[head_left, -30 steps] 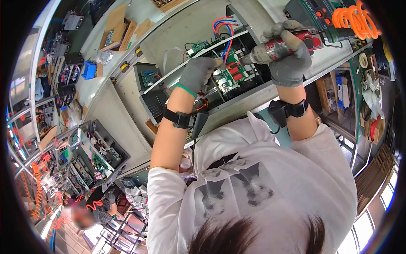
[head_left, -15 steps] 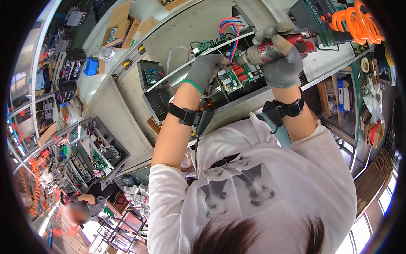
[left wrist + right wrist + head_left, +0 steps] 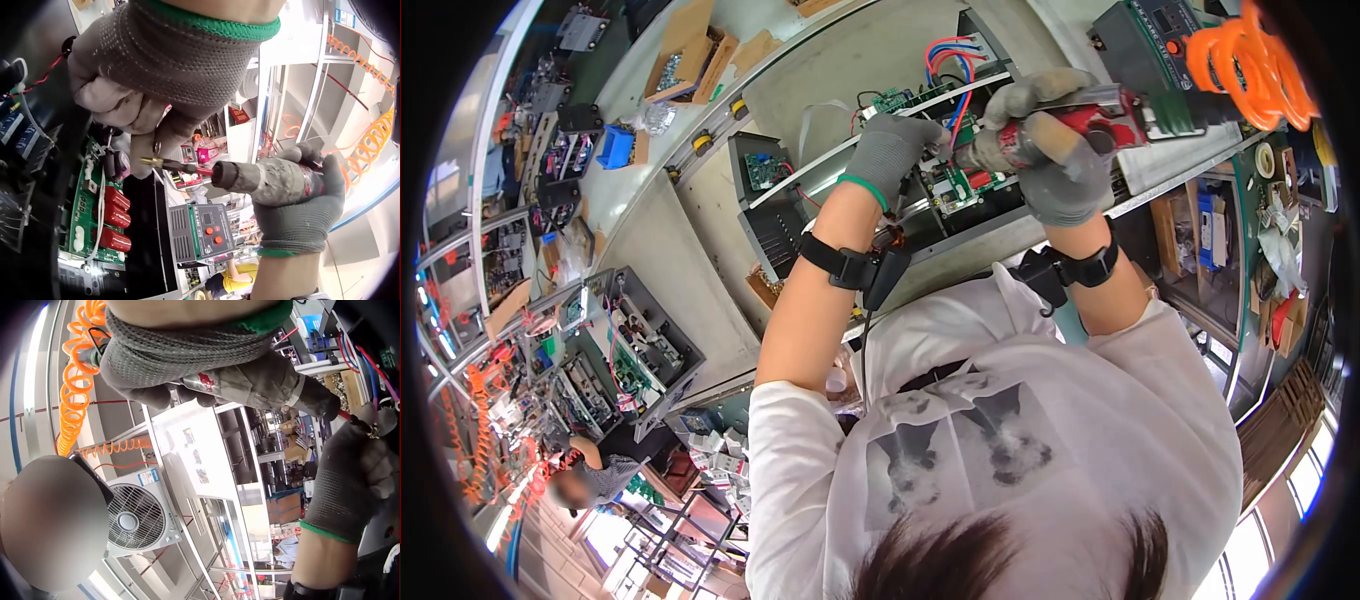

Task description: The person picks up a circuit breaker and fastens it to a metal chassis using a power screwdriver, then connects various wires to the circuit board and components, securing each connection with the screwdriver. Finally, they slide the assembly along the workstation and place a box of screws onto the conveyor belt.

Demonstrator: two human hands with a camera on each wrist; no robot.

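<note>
The gloved right hand grips a red and grey power driver, its bit pointing toward the left hand. At the bit's end, a small brass-coloured fastener shows in the left wrist view, pinched between thumb and fingers of the left hand. The right wrist view has the left hand at the bit's tip as well. Below the hands lies a green circuit board with red components, inside a black metal housing. Red and blue wires rise beside the board.
An orange coiled hose hangs at the upper right near a grey control unit. Cardboard boxes and a blue bin stand on the left. Another opened housing is at lower left, with a person beyond.
The right hand has brought the driver leftward, so its tip is now at the left hand's fingers. Housing and left hand sit slightly further right in the head view.
</note>
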